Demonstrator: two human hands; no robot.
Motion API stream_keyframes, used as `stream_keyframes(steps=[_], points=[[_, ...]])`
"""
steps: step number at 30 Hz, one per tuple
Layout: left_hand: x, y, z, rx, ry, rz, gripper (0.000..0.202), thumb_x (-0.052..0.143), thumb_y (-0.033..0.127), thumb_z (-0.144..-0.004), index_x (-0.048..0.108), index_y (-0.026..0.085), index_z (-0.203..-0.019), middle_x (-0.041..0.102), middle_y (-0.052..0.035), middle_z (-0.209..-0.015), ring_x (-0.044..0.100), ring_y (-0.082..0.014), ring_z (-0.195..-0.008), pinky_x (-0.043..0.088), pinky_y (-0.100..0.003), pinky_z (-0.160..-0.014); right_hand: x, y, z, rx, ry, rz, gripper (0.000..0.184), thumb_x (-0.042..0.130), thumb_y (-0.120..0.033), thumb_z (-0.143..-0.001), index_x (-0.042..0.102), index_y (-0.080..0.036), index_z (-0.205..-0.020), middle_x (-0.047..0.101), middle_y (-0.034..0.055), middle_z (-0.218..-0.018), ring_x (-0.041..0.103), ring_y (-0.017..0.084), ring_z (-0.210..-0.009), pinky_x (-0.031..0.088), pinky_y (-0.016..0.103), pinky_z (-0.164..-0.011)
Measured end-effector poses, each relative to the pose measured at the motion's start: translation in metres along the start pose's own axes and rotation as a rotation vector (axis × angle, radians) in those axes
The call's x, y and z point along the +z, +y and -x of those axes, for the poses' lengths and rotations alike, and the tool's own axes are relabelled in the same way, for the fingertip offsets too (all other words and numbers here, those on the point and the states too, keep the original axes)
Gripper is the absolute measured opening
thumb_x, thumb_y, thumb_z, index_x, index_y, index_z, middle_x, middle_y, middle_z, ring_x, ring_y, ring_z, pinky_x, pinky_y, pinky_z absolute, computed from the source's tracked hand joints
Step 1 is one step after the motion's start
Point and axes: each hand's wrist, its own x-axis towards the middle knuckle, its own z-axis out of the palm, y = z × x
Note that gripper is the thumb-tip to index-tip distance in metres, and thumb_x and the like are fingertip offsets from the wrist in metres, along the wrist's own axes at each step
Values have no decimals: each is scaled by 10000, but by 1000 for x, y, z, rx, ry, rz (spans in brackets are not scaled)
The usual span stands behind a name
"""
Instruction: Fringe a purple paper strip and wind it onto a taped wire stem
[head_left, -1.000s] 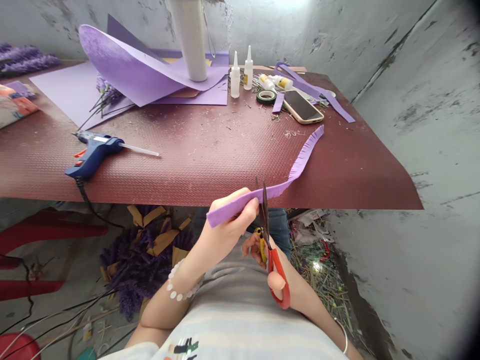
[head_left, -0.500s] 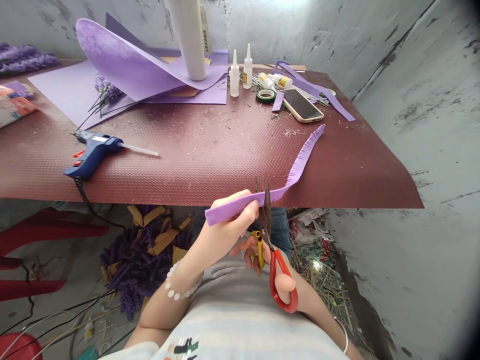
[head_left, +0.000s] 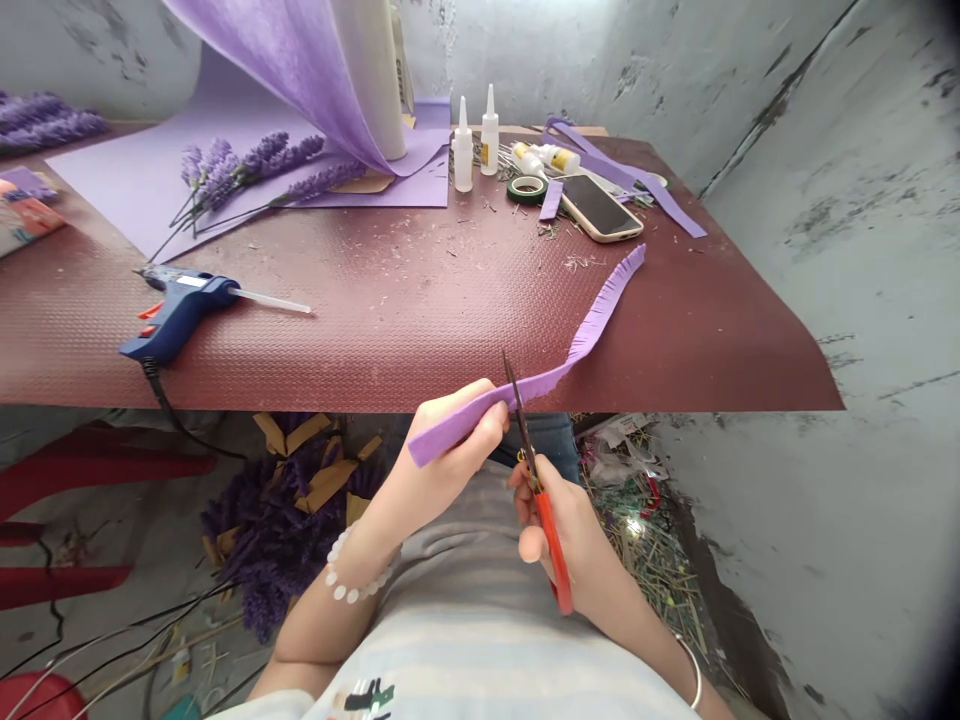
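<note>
My left hand [head_left: 447,455] pinches a long purple paper strip [head_left: 592,330] near its plain end, in front of the table's edge. The strip runs up and right onto the maroon table [head_left: 390,310], and its far part is fringed with small cuts. My right hand [head_left: 574,545] grips red-handled scissors [head_left: 540,500]. Their blades are closed across the strip just right of my left thumb.
A blue glue gun [head_left: 180,310] lies at the table's left. Lavender stems [head_left: 247,175] rest on purple sheets under a lifted purple sheet [head_left: 315,60]. Glue bottles [head_left: 475,140], a green tape roll [head_left: 529,187] and a phone [head_left: 600,207] sit at the back. Purple scraps [head_left: 277,540] litter the floor.
The scissor blades have closed on the strip, where they stood open half a second ago. The big purple sheet at the back has lifted, uncovering the lavender stems.
</note>
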Motion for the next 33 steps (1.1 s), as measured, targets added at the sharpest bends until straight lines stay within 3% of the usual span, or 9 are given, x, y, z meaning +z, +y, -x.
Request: stream_keyframes(steps=[4,11,17,24,33], points=[[0,0,1,-31,-24,89,267,476,305,-994,512,191,-756,476,45,-574,435,-92,-516,354,-259,-533,-7,-15,1,109,14,65,464,582,-651,-794,386,-235,-853,441,-64,-571,324,140,-534,303,271,-532],[0,2,0,-15,-32,127,294,474,312,-1000,503,190,-734,484,42,-573,437,-92,-521,357,-261,-546,-10,-20,2,103,-3,24,247,539,-402,-823,356,-240,-856,575,-29,-592,404,149,-529,328,267,-545],[5,-2,0,-3,26,172,266,496,312,-990,535,192,-756,466,52,-558,432,-85,-494,346,-251,-512,-1,-3,1,18,-56,-142,163,510,-319,-855,368,-244,-828,480,-54,-576,408,136,-499,284,241,-485],[7,-2,1,6,48,188,256,508,311,-984,551,191,-762,474,53,-556,438,-80,-489,353,-243,-507,6,12,-1,-45,-78,-216,198,508,-297,-834,339,-231,-756,401,-48,-651,395,101,-492,268,219,-473],[6,-2,-1,0,43,219,244,504,301,-978,558,190,-769,472,51,-552,431,-81,-475,348,-238,-486,3,12,-1,-100,-73,-118,137,423,-230,-845,334,-228,-741,409,-41,-604,378,114,-485,260,227,-463]])
